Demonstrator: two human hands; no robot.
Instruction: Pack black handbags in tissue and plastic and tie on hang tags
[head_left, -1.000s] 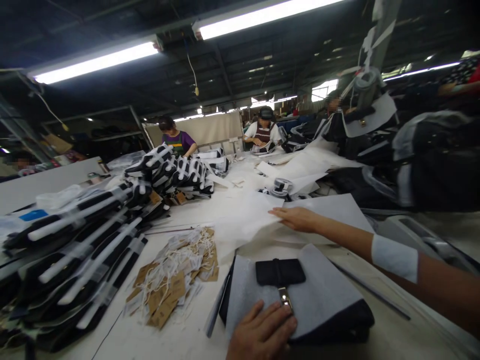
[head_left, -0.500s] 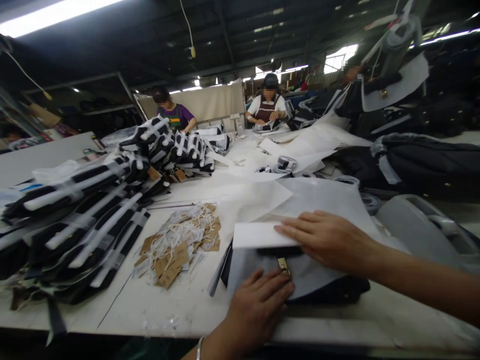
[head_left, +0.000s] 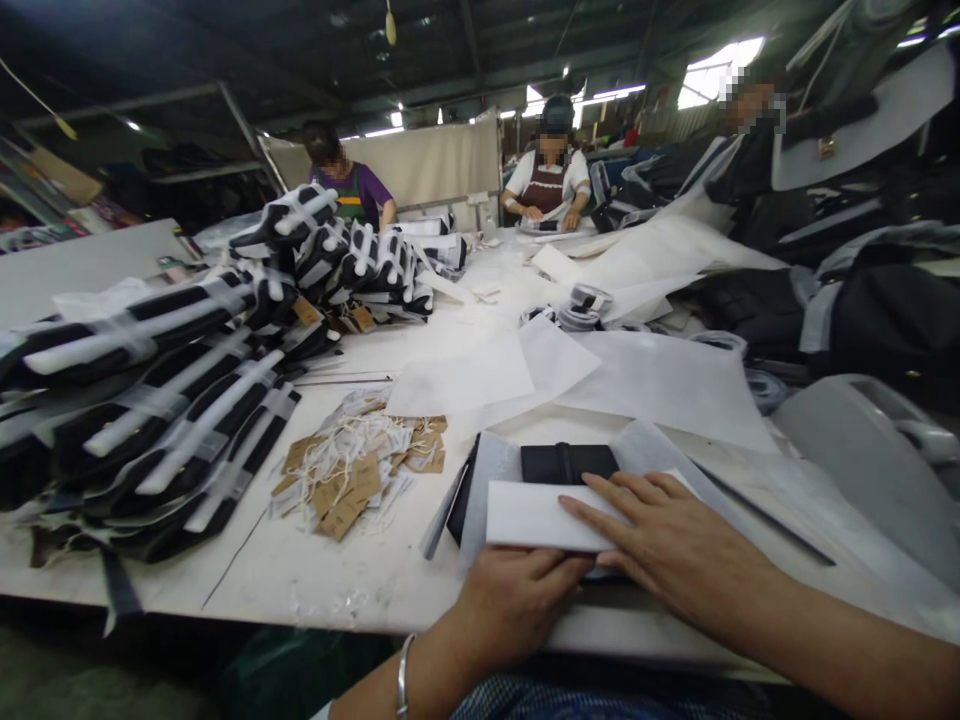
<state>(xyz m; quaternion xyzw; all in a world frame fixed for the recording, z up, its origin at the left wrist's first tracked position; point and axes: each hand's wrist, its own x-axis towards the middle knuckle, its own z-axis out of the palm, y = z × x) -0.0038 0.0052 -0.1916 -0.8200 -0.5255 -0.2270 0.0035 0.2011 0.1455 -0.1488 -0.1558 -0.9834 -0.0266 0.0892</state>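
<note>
White strip [head_left: 532, 517] shifted nearer me, lying across black bag [head_left: 540, 465]; my left hand [head_left: 521, 605] at strip's near edge, cannot tell if pinching; right hand [head_left: 667, 535] fingers spread on top; uneven pressure might skew strip, crease grey sheet [head_left: 493, 462] on bag

One head-worn camera is looking forward and somewhat down from the near side of the long white bench [head_left: 244, 590]. It is viewing the bare left hand [head_left: 517, 600] and bare right hand [head_left: 671, 535] closely, low down, while facing a cream upright partition [head_left: 420, 165] well beyond.
</note>
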